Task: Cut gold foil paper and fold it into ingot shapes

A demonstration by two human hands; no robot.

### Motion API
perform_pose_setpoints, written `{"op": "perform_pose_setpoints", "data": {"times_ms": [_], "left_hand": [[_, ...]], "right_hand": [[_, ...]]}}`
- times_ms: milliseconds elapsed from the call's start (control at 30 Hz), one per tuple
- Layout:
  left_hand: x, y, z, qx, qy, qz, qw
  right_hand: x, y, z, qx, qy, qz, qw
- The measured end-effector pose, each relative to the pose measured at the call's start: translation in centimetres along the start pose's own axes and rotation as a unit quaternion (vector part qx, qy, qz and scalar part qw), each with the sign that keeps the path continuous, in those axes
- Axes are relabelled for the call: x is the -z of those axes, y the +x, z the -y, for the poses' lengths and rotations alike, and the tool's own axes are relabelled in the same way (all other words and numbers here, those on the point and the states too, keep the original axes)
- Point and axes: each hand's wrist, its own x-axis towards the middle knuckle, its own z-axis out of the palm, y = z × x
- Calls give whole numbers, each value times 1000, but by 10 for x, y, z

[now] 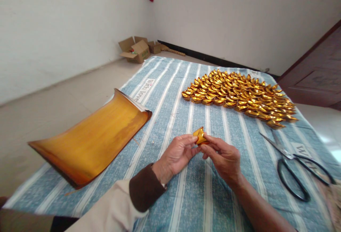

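Between both hands, above the striped cloth, is a small folded piece of shiny gold foil paper (199,135). My left hand (179,154) pinches its left side between thumb and fingers. On its right side, the fingertips of my right hand (222,157) are closed on the same piece. Beyond my hands, many folded gold paper ingots (237,95) stand in close rows. To the left lies a curling stack of gold foil paper sheets (93,136). A pair of scissors (289,155) with black handles lies to the right, blades apart.
The table wears a blue and white striped cloth (162,118). The paper stack reaches over its left edge. An open cardboard box (135,53) sits on the floor by the far corner, beside a smaller box (154,47). A reddish-brown door (317,68) stands at the right.
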Motion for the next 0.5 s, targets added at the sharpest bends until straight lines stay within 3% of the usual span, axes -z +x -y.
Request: {"op": "perform_pose_setpoints", "data": {"times_ms": [133,367,500], "left_hand": [[0,0,2,-5,10,12,1000],[-3,-2,2,-8,10,40,999],[-3,-2,2,-25,9,30,999]], "right_hand": [[-3,-1,1,-56,67,-7,996],[-2,-1,3,-50,42,-7,998],[-1,-1,5,-49,39,-16,998]]}}
